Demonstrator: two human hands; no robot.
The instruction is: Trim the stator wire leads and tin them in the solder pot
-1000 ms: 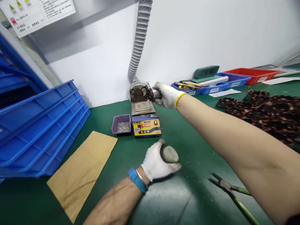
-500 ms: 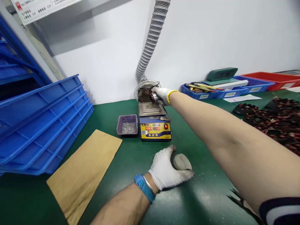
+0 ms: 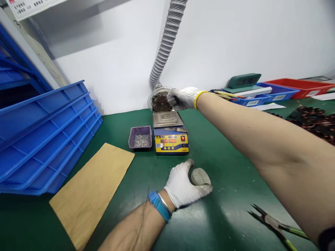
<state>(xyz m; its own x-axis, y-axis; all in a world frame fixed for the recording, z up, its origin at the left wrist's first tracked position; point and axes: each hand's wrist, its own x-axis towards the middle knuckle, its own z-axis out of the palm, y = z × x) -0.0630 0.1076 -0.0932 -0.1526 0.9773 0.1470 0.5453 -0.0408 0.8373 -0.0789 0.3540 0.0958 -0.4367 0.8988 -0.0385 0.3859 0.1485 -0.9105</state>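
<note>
My gloved left hand (image 3: 183,184) rests on the green bench, thumb and forefinger spread around a round grey tin (image 3: 200,176). The thumb lies against the tin's near side; a gap shows at the forefinger. My gloved right hand (image 3: 187,98) is raised behind a yellow-and-blue solder pot (image 3: 172,143). It grips a wound motor part with a silvery cylinder (image 3: 171,100), mostly hidden by the fingers. Just left of it stands a round fume hood with a coiled wire guard (image 3: 161,103). A flat metal blade (image 3: 176,130) lies across the pot's front top.
A purple tray (image 3: 140,137) of metal bits stands left of the pot. Cardboard (image 3: 92,193) and stacked blue crates (image 3: 47,146) fill the left side. Green-handled pliers (image 3: 272,223) lie at lower right, copper-wound parts (image 3: 314,118) beyond my arm. A grey hose (image 3: 169,42) hangs above.
My right hand has lifted slightly up and right from the pot, with the wound part now less visible. My left hand keeps its place by the tin. The pliers show more fully.
</note>
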